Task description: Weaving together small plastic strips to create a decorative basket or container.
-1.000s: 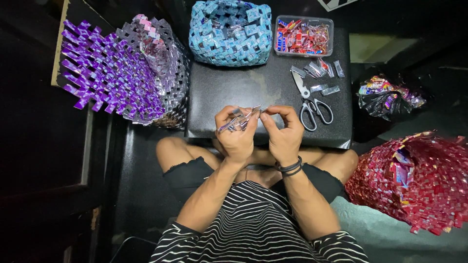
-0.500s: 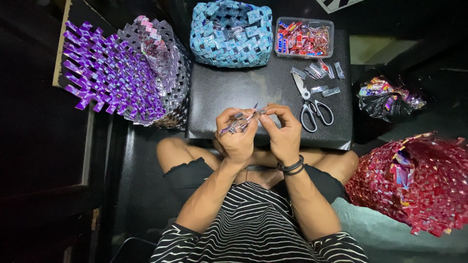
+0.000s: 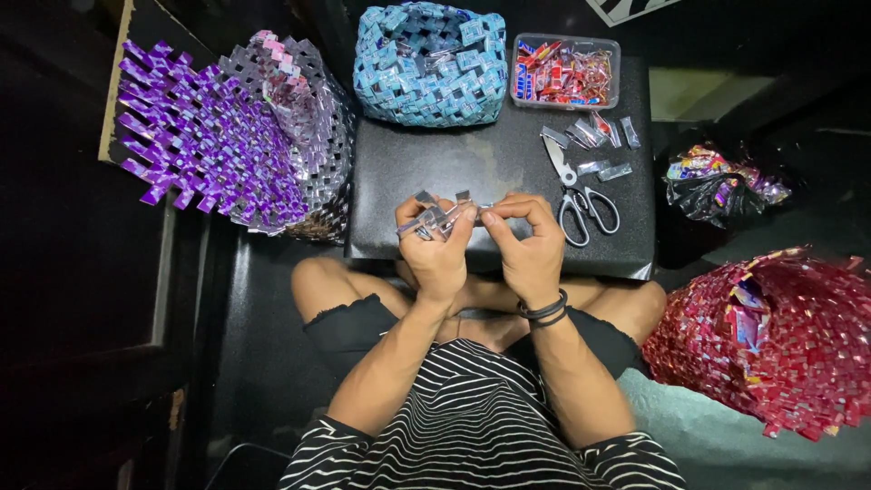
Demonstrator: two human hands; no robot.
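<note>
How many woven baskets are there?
3: a purple woven wrapper basket at left, a blue one at the top, a red one at right. More may sit outside the picture.

Left hand (image 3: 437,243) and right hand (image 3: 529,238) meet, fingertips pinched in a grip.

Black table (image 3: 435,163): blue basket (image 3: 428,62), scissors (image 3: 581,195), tub (image 3: 565,71).

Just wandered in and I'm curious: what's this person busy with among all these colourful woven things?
A seated person pinches a small chain of folded silvery strips between the left hand and right hand, over a black tabletop. Scissors, loose folded pieces and a clear tub of wrappers lie beyond. Woven blue, purple and red baskets surround them.
</note>
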